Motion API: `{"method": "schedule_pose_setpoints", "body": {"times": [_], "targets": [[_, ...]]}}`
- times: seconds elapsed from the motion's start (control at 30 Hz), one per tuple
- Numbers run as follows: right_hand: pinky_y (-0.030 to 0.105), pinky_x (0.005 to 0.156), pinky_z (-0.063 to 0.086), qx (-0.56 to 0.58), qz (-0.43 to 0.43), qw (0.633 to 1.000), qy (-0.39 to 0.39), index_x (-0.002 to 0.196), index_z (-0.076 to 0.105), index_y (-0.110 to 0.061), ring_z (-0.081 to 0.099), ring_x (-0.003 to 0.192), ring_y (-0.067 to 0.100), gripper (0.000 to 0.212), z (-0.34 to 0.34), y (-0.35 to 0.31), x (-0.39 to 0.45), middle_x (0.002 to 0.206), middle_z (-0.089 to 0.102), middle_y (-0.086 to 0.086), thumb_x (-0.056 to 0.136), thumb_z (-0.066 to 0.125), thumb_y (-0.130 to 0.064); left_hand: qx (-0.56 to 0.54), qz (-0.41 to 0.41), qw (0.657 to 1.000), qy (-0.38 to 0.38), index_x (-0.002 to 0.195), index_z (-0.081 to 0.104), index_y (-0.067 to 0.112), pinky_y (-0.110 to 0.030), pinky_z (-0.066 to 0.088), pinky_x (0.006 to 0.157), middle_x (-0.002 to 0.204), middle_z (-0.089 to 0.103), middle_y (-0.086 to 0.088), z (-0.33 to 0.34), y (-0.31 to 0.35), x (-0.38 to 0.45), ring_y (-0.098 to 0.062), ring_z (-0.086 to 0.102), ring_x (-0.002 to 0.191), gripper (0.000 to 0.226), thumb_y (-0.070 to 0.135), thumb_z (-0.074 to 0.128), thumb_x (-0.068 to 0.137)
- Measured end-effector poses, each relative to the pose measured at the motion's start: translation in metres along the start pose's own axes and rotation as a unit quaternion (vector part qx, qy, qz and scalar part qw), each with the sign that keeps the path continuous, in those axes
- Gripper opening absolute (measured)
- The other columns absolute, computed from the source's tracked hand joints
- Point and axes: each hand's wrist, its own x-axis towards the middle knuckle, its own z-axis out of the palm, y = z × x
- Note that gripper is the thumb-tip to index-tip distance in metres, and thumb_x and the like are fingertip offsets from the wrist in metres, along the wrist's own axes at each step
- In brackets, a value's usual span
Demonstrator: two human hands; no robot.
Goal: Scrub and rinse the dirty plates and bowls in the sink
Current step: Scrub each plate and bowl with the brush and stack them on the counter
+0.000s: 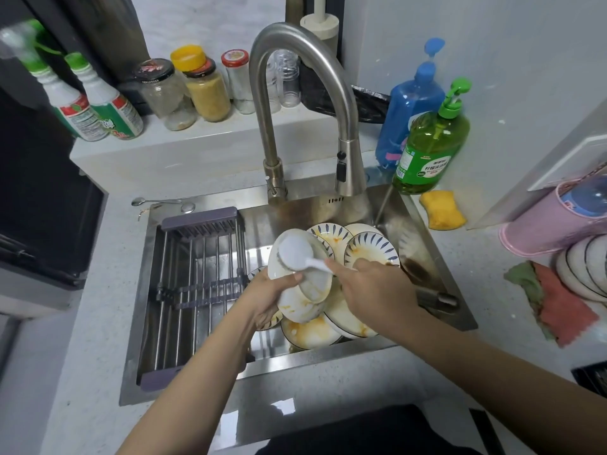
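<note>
White bowl (300,274) tilted in the left hand (267,298) grip; right hand (374,285) grips a white brush (297,254) against it.

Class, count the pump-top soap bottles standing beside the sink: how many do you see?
2. The blue pump bottle stands at the sink's back right corner; the green pump bottle stands just in front of it, overlapping it. None appears hidden.

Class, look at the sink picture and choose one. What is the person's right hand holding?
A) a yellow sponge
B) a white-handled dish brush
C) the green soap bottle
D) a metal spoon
B: the right hand grips the white handle of a dish brush whose round head lies against the bowl held by the left hand; the yellow sponge lies untouched on the counter.
</note>
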Motion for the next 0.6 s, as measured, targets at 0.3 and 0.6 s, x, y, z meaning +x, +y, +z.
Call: {"method": "schedule_pose_setpoints", "body": {"times": [0.3, 0.6], "targets": [[0.018, 0.044, 0.006, 0.023, -0.017, 0.999, 0.023, 0.119, 0.064, -0.032, 0.044, 0.042, 0.020, 0.047, -0.008, 0.000, 0.007, 0.057, 0.046, -0.002, 0.075, 0.064, -0.017, 0.128, 0.006, 0.991, 0.045, 0.097, 0.064, 0.007, -0.048, 0.050, 0.093, 0.093, 0.071, -0.010, -0.005, 0.000, -0.003, -0.029, 0.065, 0.089, 0.024, -0.010, 0.064, 0.080], [0.021, 0.044, 0.009, -0.025, -0.020, 0.999, 0.010, 0.128, 0.054, -0.035, 0.043, 0.049, 0.018, 0.048, -0.019, 0.006, 0.013, 0.064, 0.044, -0.002, 0.082, 0.062, -0.023, 0.253, -0.008, 0.967, 0.043, 0.099, 0.067, 0.014, -0.057, 0.048, 0.095, 0.102, 0.072, -0.014, -0.013, 0.001, -0.008, -0.037, 0.066, 0.100, 0.049, 0.026, 0.081, 0.054]]}}
